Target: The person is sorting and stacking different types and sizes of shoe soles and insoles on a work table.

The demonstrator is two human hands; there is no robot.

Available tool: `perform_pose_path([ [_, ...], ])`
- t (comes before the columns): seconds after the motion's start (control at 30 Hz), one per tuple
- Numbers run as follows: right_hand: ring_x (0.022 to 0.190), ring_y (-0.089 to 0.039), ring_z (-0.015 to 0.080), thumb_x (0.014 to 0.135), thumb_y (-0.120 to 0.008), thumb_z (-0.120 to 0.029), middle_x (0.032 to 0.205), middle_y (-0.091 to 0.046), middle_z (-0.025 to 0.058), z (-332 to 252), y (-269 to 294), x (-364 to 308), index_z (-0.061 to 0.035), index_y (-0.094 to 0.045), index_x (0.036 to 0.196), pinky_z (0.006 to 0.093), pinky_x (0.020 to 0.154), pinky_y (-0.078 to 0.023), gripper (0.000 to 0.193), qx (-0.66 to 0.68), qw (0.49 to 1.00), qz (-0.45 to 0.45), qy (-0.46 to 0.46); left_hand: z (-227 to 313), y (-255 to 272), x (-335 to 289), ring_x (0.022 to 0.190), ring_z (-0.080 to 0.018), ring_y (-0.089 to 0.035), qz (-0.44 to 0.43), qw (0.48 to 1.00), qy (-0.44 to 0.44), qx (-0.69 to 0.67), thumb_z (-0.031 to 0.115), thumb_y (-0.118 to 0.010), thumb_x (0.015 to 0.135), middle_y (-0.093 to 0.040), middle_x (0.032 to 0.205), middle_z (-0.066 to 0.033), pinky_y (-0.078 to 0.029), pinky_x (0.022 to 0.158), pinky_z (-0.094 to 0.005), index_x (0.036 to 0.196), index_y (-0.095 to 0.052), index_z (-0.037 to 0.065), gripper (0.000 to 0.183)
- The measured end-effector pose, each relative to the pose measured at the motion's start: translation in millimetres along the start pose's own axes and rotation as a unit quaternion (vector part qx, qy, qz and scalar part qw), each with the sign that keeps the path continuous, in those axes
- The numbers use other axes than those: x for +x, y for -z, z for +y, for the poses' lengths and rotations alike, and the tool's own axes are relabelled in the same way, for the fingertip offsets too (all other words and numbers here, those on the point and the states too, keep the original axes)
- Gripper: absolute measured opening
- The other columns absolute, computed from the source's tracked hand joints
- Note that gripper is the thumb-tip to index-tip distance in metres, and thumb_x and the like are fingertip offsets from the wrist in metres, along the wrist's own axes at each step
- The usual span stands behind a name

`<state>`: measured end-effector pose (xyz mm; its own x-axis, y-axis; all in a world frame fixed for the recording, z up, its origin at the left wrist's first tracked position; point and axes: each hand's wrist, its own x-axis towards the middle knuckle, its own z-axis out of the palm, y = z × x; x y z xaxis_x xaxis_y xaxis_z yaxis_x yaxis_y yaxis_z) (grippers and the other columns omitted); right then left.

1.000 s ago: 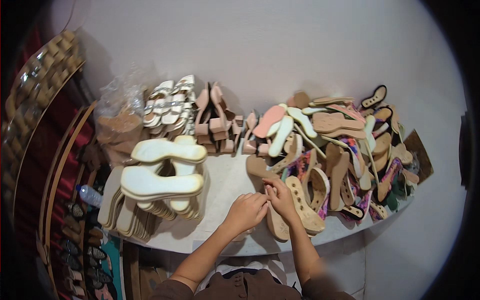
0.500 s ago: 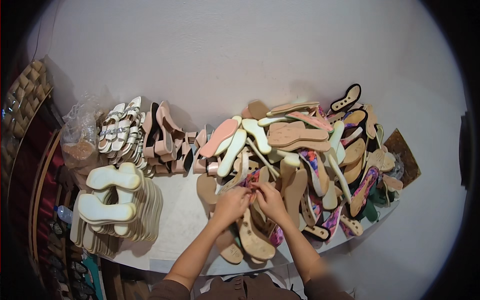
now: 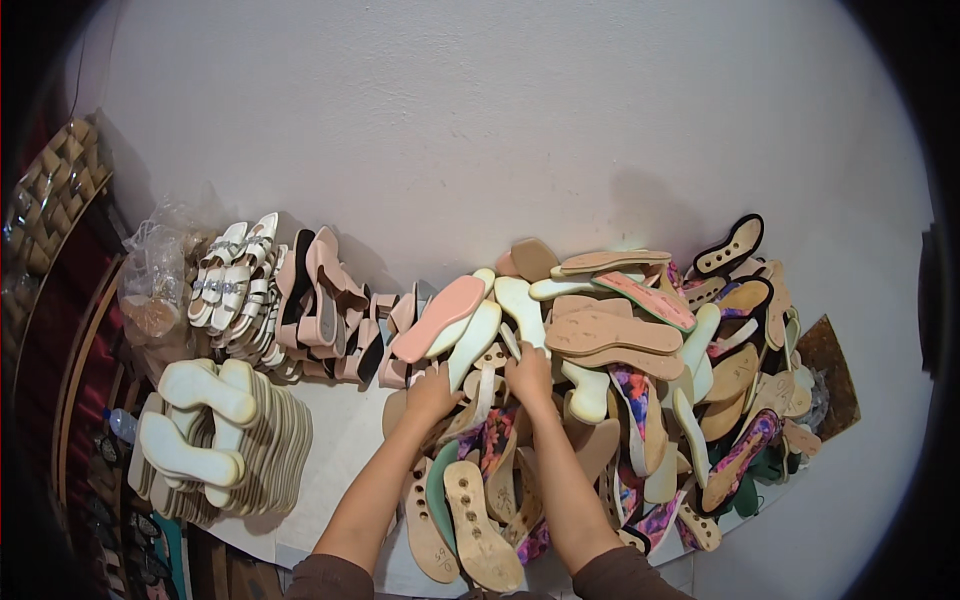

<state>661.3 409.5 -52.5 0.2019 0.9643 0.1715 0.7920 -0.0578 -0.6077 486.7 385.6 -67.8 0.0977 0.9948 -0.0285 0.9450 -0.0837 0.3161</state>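
Observation:
My left hand (image 3: pixel 433 394) reaches into the middle of a heap of shoe soles. Its fingers curl down beside the lower end of a cream sole (image 3: pixel 476 340); what they grip is hidden. My right hand (image 3: pixel 529 376) is closed at the near end of a narrow cream sole (image 3: pixel 509 341) standing on edge. Between the hands lie a pale curved piece and a flower-patterned sole (image 3: pixel 497 438). A pink sole (image 3: pixel 440 318) rests just beyond my left hand. Beneath my forearms are tan soles with a row of holes (image 3: pixel 478 525) and a green sole (image 3: pixel 440 500).
A tall stack of cream soles (image 3: pixel 280 450) stands at the left of the white table (image 3: pixel 345 425). Behind it are white strapped sandals (image 3: pixel 235 285), pink heeled shoes (image 3: pixel 325 290) and a clear plastic bag (image 3: pixel 150 290). A brown box (image 3: pixel 830 370) sits at the right end, a wall behind.
Both hands have moved apart and farther into the heap from where they were together over the flowered piece. The view has shifted, and more of the near holed soles and green sole shows.

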Motion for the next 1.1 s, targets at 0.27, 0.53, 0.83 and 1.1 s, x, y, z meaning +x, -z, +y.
perform_pose_path([
  [0.27, 0.090, -0.055, 0.0325, 0.078, -0.054, -0.016, 0.098, -0.056, 0.0201, 12, 14, -4, -0.0026, -0.058, 0.106, 0.0377, 0.081, -0.043, 0.031, 0.129, 0.989, -0.003, 0.066, -1, 5, 22, 0.080, -0.0268, -0.061, -0.042, 0.999, -0.010, 0.015, 0.030, -0.066, 0.070, -0.056, 0.094, -0.0163, -0.051, 0.066, -0.0362, 0.124, -0.038, 0.002, 0.068],
  [0.53, 0.091, -0.054, 0.0151, 0.089, -0.050, -0.021, 0.107, -0.056, 0.0132, -23, 21, -28, 0.0032, -0.043, 0.121, 0.0264, 0.077, -0.044, 0.041, 0.478, 0.868, -0.132, 0.024, 11, 65, -15, 0.086, -0.0155, -0.056, -0.140, 0.737, 0.033, -0.661, 0.030, -0.060, 0.075, -0.056, 0.099, -0.0096, -0.046, 0.072, -0.0278, 0.115, -0.047, 0.003, 0.051],
  [0.83, 0.085, -0.052, 0.0097, 0.086, -0.053, -0.016, 0.100, -0.057, 0.0053, -48, 39, -43, -0.0004, -0.040, 0.125, 0.0220, 0.072, -0.043, 0.044, 0.586, 0.777, -0.220, -0.062, 25, 48, -33, 0.101, -0.0215, -0.051, 0.003, 0.869, -0.093, -0.486, 0.023, -0.066, 0.077, -0.049, 0.112, -0.0144, -0.042, 0.085, -0.0318, 0.128, -0.029, -0.002, 0.068],
  [1.1, 0.073, -0.060, 0.0264, 0.084, -0.051, -0.021, 0.082, -0.063, 0.0165, -27, 33, 1, 0.0022, -0.058, 0.101, 0.0340, 0.068, -0.046, 0.030, 0.284, 0.958, -0.010, 0.044, 7, 34, -11, 0.099, -0.0339, -0.056, -0.115, 0.466, -0.001, -0.877, 0.007, -0.039, 0.090, -0.046, 0.121, -0.0209, -0.051, 0.084, -0.0413, 0.130, -0.023, 0.006, 0.042],
])
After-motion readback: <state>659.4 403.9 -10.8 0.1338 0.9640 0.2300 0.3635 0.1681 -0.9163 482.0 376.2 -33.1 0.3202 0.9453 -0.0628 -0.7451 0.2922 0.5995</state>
